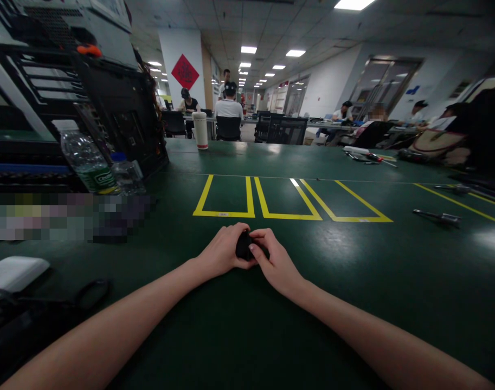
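A small black object [243, 246] with a rounded outline is between my two hands, low over the green table [247, 325]. My left hand [225, 246] wraps round its left side, fingers over the top and thumb below. From the right, my right hand [274, 257] pinches at its edge with thumb and forefinger. Much of the object is covered by my fingers, so its exact kind cannot be made out. Just beyond my hands, yellow tape outlines [288, 218] mark the tabletop.
To the left stand clear plastic bottles [87, 157] beside a black equipment frame [129, 119]. A white cup [200, 130] is at the far edge. Screwdriver-like tools [438, 217] lie at right. Nearer left are a white box [17, 273] and black cable-like items [90, 295]. Several people sit beyond.
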Tool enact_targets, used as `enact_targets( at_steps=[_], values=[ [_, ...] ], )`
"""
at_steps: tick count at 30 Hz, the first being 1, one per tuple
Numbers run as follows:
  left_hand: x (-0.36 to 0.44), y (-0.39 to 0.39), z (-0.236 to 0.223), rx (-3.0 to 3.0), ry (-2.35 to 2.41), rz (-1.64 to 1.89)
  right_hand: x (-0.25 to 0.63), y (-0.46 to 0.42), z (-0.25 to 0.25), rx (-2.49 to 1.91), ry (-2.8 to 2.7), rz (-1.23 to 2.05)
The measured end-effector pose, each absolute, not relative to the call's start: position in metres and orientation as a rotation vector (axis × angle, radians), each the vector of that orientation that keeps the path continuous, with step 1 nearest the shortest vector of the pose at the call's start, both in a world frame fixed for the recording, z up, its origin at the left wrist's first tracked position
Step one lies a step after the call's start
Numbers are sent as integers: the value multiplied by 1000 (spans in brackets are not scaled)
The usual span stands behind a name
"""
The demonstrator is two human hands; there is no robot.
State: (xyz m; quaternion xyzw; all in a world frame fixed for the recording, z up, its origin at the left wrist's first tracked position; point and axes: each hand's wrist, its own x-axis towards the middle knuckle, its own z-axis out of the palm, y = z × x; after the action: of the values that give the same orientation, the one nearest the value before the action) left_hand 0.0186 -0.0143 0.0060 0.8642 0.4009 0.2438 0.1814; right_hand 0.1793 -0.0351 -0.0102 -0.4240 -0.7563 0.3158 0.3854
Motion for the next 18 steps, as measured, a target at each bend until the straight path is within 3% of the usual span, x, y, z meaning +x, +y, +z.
enact_targets(
  at_steps=[18],
  values=[
    [18, -14, 5, 2449, 1141, 683, 180, -37, -9, -1109, -1988, 746]
  ],
)
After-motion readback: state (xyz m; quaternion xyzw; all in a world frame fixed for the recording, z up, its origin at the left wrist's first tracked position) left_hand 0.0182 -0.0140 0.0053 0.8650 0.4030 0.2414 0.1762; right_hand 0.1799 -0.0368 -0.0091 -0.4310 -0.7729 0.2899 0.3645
